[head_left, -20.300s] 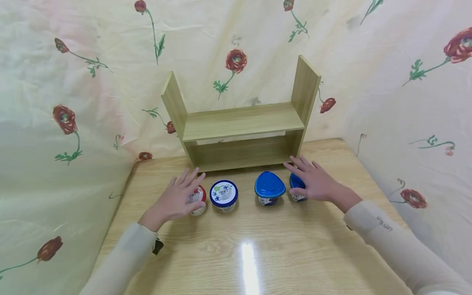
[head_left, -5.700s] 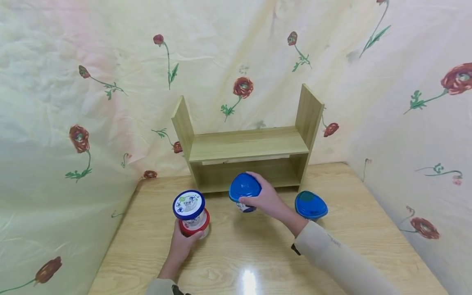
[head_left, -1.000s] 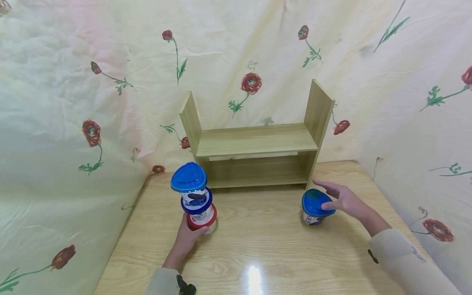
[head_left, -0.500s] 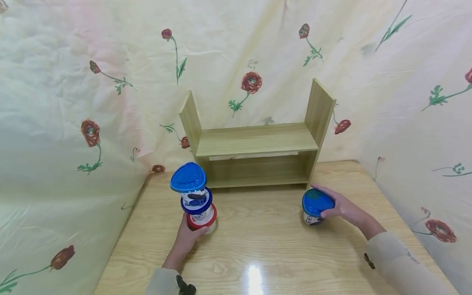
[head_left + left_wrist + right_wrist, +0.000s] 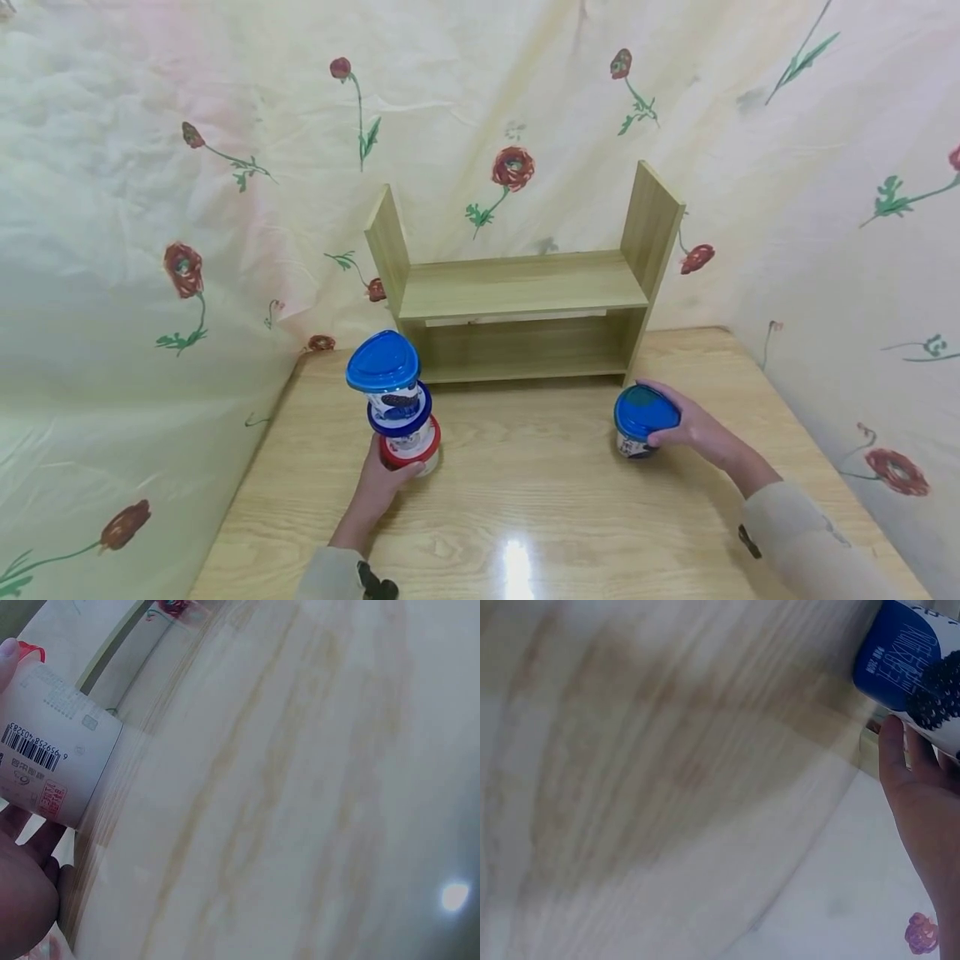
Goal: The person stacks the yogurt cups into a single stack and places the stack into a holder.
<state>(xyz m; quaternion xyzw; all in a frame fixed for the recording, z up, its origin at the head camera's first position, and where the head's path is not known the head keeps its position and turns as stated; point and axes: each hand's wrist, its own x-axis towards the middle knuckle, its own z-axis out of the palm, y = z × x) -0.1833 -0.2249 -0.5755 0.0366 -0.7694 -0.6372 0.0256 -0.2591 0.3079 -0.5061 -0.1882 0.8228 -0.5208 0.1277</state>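
At the left in the head view stands a stack: a red-lidded tub (image 5: 412, 450) at the bottom, a tub with a white, blue-rimmed lid (image 5: 401, 422) on it, and a tub with a rounded triangular blue lid (image 5: 384, 362) on top. My left hand (image 5: 380, 486) holds the bottom tub, whose barcode side (image 5: 56, 746) faces the left wrist camera. Farther right, another blue-lidded tub (image 5: 641, 412) is gripped between thumb and fingers of my right hand (image 5: 697, 429). The right wrist view shows its dark berry print (image 5: 937, 690).
Behind the tubs stands a wooden two-tier shelf (image 5: 525, 283) with raised side panels. Flower-printed cloth (image 5: 247, 208) surrounds the back and sides of the wooden table (image 5: 525, 467).
Separate tubs on the table became a stack at the left; the right hand brought the blue-lidded top tub. Over the last second that hand closed round the other blue-lidded tub.
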